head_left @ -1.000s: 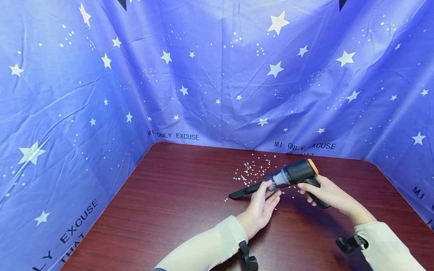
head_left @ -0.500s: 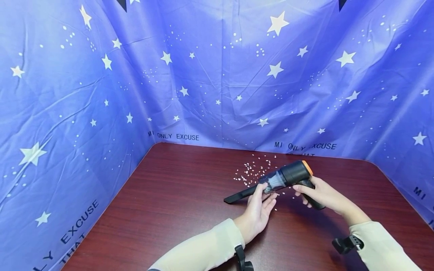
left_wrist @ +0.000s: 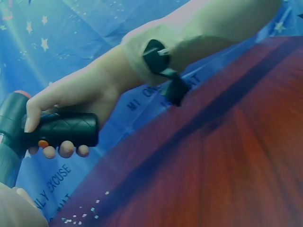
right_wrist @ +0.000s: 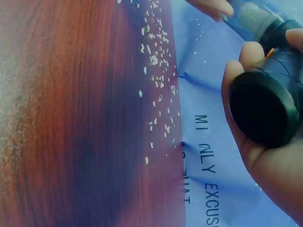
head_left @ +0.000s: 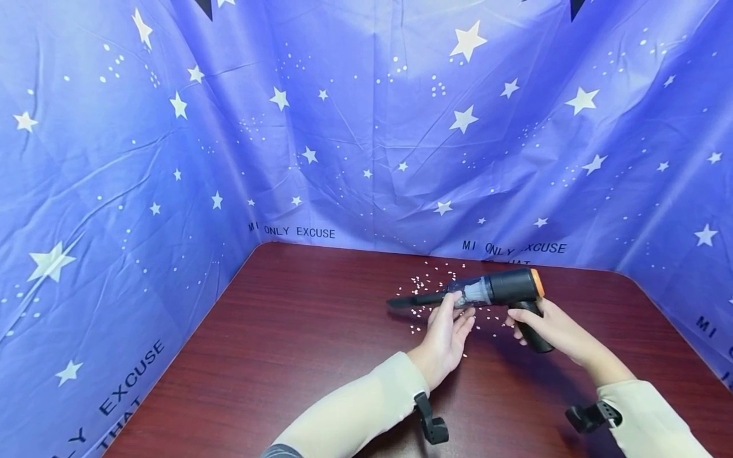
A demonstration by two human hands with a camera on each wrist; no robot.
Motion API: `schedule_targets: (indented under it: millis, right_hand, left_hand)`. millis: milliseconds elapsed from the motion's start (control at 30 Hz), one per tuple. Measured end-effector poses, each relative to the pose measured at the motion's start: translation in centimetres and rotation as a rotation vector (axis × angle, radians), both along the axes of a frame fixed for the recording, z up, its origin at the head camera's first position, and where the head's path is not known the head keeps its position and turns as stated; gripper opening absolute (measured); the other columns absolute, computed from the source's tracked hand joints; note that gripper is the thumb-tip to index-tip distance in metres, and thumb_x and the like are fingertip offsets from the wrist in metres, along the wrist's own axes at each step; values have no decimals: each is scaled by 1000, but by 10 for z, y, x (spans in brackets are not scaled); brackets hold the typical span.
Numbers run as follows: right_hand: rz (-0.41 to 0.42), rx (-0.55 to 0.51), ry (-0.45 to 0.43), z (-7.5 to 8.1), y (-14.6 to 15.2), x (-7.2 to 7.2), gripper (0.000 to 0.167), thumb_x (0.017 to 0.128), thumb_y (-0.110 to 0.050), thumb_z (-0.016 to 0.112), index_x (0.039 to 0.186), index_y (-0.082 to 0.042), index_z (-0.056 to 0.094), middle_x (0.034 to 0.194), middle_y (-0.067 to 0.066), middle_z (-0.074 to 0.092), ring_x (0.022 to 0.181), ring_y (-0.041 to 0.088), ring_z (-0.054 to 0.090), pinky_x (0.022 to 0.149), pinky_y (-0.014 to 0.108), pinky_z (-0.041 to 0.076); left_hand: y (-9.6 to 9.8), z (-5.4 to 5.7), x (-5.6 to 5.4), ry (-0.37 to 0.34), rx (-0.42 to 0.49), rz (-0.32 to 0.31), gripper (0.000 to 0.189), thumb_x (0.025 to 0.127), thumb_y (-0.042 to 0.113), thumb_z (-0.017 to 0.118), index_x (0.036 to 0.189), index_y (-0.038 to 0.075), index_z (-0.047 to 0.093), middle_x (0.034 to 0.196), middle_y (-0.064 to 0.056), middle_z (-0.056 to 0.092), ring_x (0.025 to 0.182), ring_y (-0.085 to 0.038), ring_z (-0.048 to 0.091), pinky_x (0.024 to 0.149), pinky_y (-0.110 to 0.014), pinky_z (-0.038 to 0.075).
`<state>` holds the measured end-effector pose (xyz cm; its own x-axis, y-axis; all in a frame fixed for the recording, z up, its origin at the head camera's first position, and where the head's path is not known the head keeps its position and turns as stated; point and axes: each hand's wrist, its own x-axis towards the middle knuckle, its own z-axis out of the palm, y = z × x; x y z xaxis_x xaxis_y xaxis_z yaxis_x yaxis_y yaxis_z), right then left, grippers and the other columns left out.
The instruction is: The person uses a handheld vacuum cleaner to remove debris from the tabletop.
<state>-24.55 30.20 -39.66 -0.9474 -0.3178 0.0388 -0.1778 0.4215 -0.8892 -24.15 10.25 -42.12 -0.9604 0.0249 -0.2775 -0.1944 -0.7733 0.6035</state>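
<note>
A black handheld vacuum cleaner (head_left: 509,287) with an orange rear ring is held over the table, nearly level and pointing left. My right hand (head_left: 552,321) grips its handle, fingers wrapped around it; an orange button (left_wrist: 43,143) shows by the fingertips in the left wrist view. At the clear front section, my left hand (head_left: 443,340) holds from below, thumb on the near side and fingers stretched underneath. The flat black nozzle (head_left: 415,300) overlaps the left part of a scatter of small white bits (right_wrist: 154,59). Part of that scatter is hidden behind the vacuum.
The dark red wooden table (head_left: 275,356) ends at a blue curtain (head_left: 343,127) printed with stars and lettering, which hangs at the back and both sides. Black wrist mounts (head_left: 432,423) jut from both pale sleeves.
Over the last half second the nozzle has swung away from me, toward the table's back, and the vacuum lies more level. Before that it shifted slightly left. Both hands keep their hold.
</note>
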Motion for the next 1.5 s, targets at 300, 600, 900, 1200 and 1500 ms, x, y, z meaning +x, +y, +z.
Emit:
schedule_targets:
  millis: [300, 600, 900, 1200, 1500]
  right_hand:
    - [-70, -53, 31, -2, 3, -2, 28, 105, -18, 53, 115, 8, 50, 89, 12, 66, 75, 22, 68, 67, 37, 59]
    - [-170, -81, 59, -11, 4, -4, 33, 106, -20, 51, 123, 8, 45, 87, 6, 64, 74, 21, 68, 66, 35, 60]
    - [-173, -169, 61, -17, 0, -3, 31, 106, -16, 48, 127, 4, 38, 90, -1, 61, 77, 15, 65, 70, 34, 60]
    - [-178, -176, -2, -22, -10, -7, 35, 106, -17, 48, 127, 8, 36, 92, 3, 61, 79, 16, 65, 72, 33, 60]
    - [-168, -182, -22, -26, -20, -14, 38, 106, -24, 49, 128, 5, 37, 96, 10, 62, 82, 19, 66, 73, 34, 60]
  left_hand:
    - [24, 6, -32, 59, -15, 10, 19, 87, 16, 71, 102, 4, 66, 100, -9, 65, 93, -20, 63, 101, -41, 50]
    - [50, 3, -47, 108, -48, 11, 36, 86, -2, 73, 119, -3, 58, 92, -8, 69, 87, -17, 67, 96, -35, 53]
    - [58, 3, -53, 77, -161, -17, 31, 92, 3, 70, 121, -1, 60, 97, -13, 72, 97, -24, 70, 95, -39, 54]
    - [52, 0, -57, 1, -174, -17, 63, 92, 4, 71, 144, -11, 39, 103, -14, 69, 104, -29, 68, 95, -37, 54]
    - [41, 0, -63, 7, -184, -14, 57, 93, 6, 70, 141, -9, 44, 105, -13, 70, 105, -29, 68, 96, -37, 53]
